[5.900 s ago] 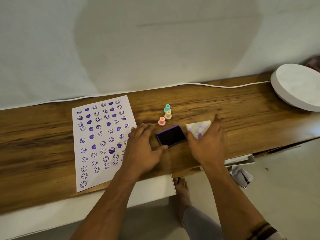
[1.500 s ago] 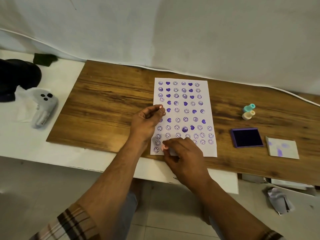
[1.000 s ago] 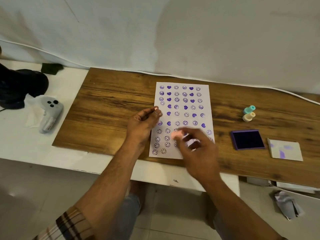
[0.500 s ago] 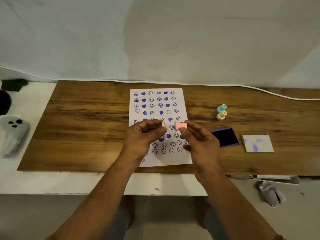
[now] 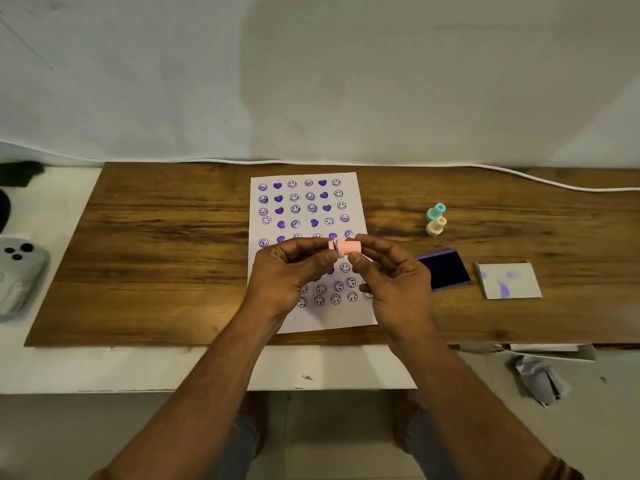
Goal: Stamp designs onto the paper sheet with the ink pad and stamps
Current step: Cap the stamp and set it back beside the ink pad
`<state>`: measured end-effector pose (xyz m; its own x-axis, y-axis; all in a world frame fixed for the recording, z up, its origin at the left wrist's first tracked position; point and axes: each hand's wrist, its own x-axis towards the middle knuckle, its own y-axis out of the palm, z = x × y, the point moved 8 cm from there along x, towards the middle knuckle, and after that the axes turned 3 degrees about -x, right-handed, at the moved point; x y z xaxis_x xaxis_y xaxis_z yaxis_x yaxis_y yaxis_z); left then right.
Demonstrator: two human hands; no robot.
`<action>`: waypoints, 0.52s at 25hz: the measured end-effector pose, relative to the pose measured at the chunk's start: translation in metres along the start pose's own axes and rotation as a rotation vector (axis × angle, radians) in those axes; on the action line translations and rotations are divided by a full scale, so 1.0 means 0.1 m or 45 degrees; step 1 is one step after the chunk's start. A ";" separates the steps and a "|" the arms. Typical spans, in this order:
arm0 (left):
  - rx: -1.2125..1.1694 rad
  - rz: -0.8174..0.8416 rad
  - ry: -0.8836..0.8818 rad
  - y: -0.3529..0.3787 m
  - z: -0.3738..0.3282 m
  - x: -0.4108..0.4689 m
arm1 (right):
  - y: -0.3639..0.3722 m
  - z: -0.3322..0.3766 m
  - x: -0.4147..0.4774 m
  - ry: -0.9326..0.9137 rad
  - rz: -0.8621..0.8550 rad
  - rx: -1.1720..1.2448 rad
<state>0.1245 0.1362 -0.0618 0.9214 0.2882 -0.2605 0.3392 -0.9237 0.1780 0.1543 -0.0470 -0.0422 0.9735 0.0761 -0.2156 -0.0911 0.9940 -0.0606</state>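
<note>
The white paper sheet lies on the wooden board, covered in purple smileys and hearts. Both hands hover above its middle. My right hand pinches the body of a pink stamp, held sideways. My left hand pinches its left end, where a purple inked ring shows against a small pink piece. The open purple ink pad sits right of the paper, its ink-stained lid beside it. A teal stamp and a cream stamp stand behind the pad.
A white cable runs along the wall behind the board. A grey device and a dark object lie on the white surface at the left. Crumpled paper lies on the floor at the lower right.
My right hand lifted the pink stamp off the paper and brought it to my left hand. The two pink pieces, apart half a second ago, now meet between my fingertips.
</note>
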 end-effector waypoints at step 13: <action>0.036 0.018 0.017 0.02 -0.02 -0.01 | -0.01 0.02 0.05 -0.007 0.112 0.052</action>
<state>0.1251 0.1350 -0.0591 0.9285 0.2785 -0.2457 0.3211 -0.9344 0.1543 0.1592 -0.0474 -0.0416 0.9632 0.1639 -0.2132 -0.1682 0.9858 -0.0019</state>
